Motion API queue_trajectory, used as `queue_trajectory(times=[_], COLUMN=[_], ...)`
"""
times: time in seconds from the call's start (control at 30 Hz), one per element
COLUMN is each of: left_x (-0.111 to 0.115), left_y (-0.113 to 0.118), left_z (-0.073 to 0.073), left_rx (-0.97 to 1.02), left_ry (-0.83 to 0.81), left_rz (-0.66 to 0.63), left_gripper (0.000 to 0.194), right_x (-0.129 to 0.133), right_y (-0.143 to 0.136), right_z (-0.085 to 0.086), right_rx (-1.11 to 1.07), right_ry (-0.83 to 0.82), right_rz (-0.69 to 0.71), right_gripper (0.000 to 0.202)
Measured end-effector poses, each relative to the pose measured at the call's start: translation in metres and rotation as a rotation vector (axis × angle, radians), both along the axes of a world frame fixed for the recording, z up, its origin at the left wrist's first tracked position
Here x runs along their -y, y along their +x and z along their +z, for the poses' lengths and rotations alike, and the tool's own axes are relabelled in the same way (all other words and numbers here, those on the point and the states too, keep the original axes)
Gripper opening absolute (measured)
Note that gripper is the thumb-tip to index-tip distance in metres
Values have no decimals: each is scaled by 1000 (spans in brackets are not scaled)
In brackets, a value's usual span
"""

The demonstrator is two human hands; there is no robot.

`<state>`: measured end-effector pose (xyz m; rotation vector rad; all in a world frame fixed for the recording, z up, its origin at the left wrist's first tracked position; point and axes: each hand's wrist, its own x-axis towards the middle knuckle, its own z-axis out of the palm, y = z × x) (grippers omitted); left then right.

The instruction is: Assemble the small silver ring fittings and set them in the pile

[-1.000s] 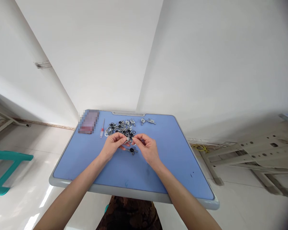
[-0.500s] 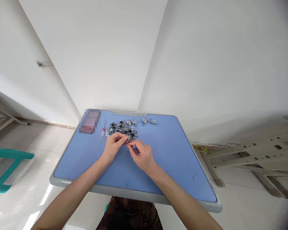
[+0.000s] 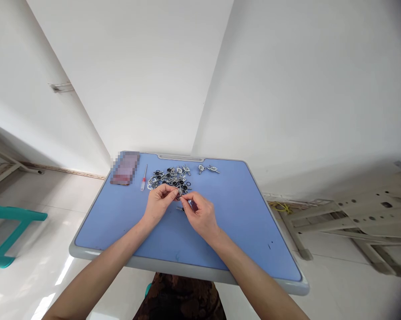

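Note:
My left hand (image 3: 158, 203) is closed, thumb and forefinger pinching a small silvery metal part (image 3: 179, 193). Against the lower end of that part, my right hand (image 3: 200, 214) has its thumb and fingertips pressed together; what they pinch is too small to make out. Just beyond both hands lies a pile of small metal parts (image 3: 169, 176), several with round black pieces. Partly covered by my right hand, another small metal part (image 3: 179, 208) rests on the table. Two separate metal fittings (image 3: 213, 169) lie to the right of the pile.
The blue table (image 3: 120, 222) has a raised grey rim. A screwdriver (image 3: 143, 180) with a clear and red handle lies left of the pile, near a blurred-out flat object (image 3: 125, 169). White walls stand behind; a green stool (image 3: 14, 218) is at the left.
My right hand has shifted slightly right and turned, its fingertips moving up to the held part. More of the metal part lying below now shows. My left hand has hardly moved.

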<state>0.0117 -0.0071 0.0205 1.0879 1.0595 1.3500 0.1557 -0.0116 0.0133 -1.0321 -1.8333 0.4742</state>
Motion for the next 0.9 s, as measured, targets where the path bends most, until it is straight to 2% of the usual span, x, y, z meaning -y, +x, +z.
queue_trajectory(times=[0.2,0.3,0.57,0.73,0.9], left_x=[-1,-1,2,3,4], left_y=[-3,-3,-4,-2,-2], left_z=[4,7,6,6,9], left_rx=[37,55,-95,-59,-30], left_ry=[-9,-13,107,107,47], left_rz=[-34,-76,-82,-127,-109], left_gripper=[21,30,15,18,19], right_x=[1,1,-1,-4,-7], right_y=[1,2,3,4,4], right_z=[3,7,13,13,16], right_rx=[33,8,-177,-368,-477], right_ry=[8,-40,-295,-495,-580], right_rz=[72,59,-27,11,55], right_gripper=[13,14,18,21,24])
